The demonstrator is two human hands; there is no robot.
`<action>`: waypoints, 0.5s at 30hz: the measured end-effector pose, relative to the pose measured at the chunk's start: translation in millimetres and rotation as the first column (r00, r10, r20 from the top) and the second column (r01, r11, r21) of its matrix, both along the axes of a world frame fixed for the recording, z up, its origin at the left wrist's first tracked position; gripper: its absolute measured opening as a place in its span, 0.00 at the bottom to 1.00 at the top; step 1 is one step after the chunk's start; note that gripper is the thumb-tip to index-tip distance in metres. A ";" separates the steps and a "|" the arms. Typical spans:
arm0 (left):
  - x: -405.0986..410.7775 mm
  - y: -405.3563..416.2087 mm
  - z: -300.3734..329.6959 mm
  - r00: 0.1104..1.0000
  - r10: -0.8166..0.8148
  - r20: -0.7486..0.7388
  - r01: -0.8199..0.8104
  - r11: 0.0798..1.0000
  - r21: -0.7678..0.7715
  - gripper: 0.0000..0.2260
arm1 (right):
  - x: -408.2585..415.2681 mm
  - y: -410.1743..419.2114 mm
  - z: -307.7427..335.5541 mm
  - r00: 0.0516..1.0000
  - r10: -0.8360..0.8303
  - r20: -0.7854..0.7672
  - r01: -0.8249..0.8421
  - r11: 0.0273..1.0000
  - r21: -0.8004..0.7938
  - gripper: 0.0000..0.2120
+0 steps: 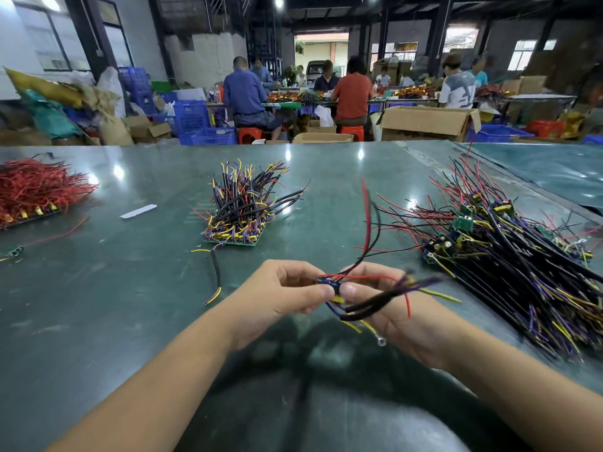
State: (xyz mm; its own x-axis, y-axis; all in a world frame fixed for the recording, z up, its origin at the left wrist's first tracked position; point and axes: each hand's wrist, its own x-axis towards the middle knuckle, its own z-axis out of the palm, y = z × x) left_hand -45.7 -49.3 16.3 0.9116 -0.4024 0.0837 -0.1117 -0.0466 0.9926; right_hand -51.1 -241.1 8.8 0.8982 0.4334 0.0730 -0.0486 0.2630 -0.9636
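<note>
1. On my feed both hands hover over the near table [130, 305]: left hand [280, 290] and right hand [403, 321] each pinch one small wired board [329, 282] between them.
2. Its red and black leads [367, 220] stick up, purple ones trail right.
3. Tangled pile of boards [522, 269] right, wired stack [243, 210] mid-table, red wires [36, 187] far left.

A: What shows of the person's own body?
B: Two bare forearms: the left forearm [163, 370] in the lower left of the frame, the right forearm [522, 396] in the lower right.
A: And the hands?
B: The left hand [280, 288] and the right hand [401, 321] are bare as well; both thumbnails [348, 291], near the frame's centre, are short and plain.
</note>
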 end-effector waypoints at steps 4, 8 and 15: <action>0.4 -4.4 -3.9 0.999 0.047 -0.010 -0.047 0.999 -0.016 0.06 | 0.2 2.5 -1.8 0.992 -0.084 0.091 0.091 0.993 -0.078 0.19; 0.5 -4.4 -3.3 0.989 0.094 -0.118 -0.097 0.995 -0.017 0.14 | 0.9 1.9 -2.7 0.990 -0.103 0.096 0.112 0.988 -0.102 0.14; -0.4 -2.5 0.5 0.980 0.025 -0.196 -0.040 0.997 -0.073 0.11 | 0.1 0.4 0.4 0.989 -0.054 0.139 0.071 0.990 -0.120 0.07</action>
